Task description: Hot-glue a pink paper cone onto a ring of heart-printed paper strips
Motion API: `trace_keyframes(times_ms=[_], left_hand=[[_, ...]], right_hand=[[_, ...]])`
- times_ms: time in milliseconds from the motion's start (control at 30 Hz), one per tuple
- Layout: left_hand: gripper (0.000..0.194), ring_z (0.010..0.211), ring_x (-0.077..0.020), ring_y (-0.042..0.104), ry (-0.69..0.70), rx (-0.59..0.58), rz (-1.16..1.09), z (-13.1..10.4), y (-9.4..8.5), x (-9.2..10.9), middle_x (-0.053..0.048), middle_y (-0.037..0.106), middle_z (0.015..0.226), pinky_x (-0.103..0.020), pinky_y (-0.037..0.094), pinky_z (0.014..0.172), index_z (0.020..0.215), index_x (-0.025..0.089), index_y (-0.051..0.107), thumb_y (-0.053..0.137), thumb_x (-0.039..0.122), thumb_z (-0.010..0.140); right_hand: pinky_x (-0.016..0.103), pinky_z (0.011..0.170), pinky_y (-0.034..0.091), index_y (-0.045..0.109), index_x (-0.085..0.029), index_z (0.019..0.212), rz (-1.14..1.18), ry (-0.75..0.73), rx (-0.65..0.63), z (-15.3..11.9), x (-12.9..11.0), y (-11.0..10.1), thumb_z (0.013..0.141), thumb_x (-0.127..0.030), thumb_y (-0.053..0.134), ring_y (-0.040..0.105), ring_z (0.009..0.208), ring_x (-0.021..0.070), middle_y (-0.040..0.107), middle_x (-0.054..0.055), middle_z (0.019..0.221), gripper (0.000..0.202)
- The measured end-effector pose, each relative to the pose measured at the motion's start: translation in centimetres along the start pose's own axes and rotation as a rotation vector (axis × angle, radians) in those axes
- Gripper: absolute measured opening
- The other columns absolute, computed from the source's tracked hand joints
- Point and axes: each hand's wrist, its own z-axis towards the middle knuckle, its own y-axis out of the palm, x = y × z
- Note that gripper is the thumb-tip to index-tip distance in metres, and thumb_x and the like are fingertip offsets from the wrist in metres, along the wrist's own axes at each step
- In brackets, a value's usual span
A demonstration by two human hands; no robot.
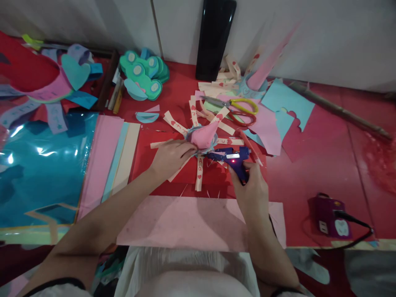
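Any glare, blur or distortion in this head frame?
Head view: glare streaks on the blue film; wide-angle bending curves the table's red surface toward the edges; corners dim; the right hand on the glue gun reads slightly soft.

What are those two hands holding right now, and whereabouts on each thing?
Right hand grips the blue glue gun by its handle. Left hand pinches the base edge of the pink paper cone.

Matt pink paper cone (204,136), glossy blue plastic glue gun (230,156), shiny teal film (40,165), matt red tabletop (324,165)
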Motion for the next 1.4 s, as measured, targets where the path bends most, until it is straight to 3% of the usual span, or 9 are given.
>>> trace_keyframes(times_ms=[733,1033,1167,1400], left_hand=[[0.025,0.070,-0.0137,0.062,0.173,0.078,0.106,0.1,0.6,-0.5,-0.001,0.069,0.078,-0.028,0.040,0.063,0.080,0.017,0.064,0.043,0.026,0.090],[0.024,0.067,-0.0127,0.061,0.268,0.196,0.243,-0.1,0.1,0.5,0.000,0.065,0.069,-0.028,0.039,0.061,0.087,0.020,0.065,0.041,0.024,0.091],[0.023,0.068,-0.0147,0.062,0.300,0.176,0.301,-0.1,0.2,0.8,0.000,0.066,0.072,-0.030,0.040,0.060,0.092,0.019,0.065,0.042,0.019,0.090],[0.025,0.073,-0.0149,0.063,0.233,0.096,0.249,0.0,0.7,0.8,0.000,0.069,0.079,-0.029,0.042,0.063,0.093,0.021,0.067,0.042,0.017,0.090]], right_hand=[[0.025,0.054,0.041,0.052,-0.017,0.095,-0.012,-0.072,0.054,-0.1,0.6,0.3,0.080,-0.051,0.048,0.059,0.071,0.0166,0.063,0.009,0.087,0.037],[0.024,0.053,0.039,0.052,-0.017,0.094,0.001,-0.067,0.038,0.0,0.6,0.2,0.080,-0.053,0.047,0.057,0.067,0.0161,0.062,0.008,0.085,0.039],[0.024,0.053,0.039,0.052,-0.017,0.094,0.000,-0.059,0.036,-0.1,0.5,0.1,0.080,-0.053,0.047,0.058,0.068,0.0166,0.062,0.008,0.085,0.038],[0.026,0.054,0.041,0.051,-0.017,0.093,0.007,-0.067,0.041,-0.1,0.5,0.1,0.080,-0.053,0.046,0.058,0.069,0.0175,0.063,0.010,0.087,0.038]])
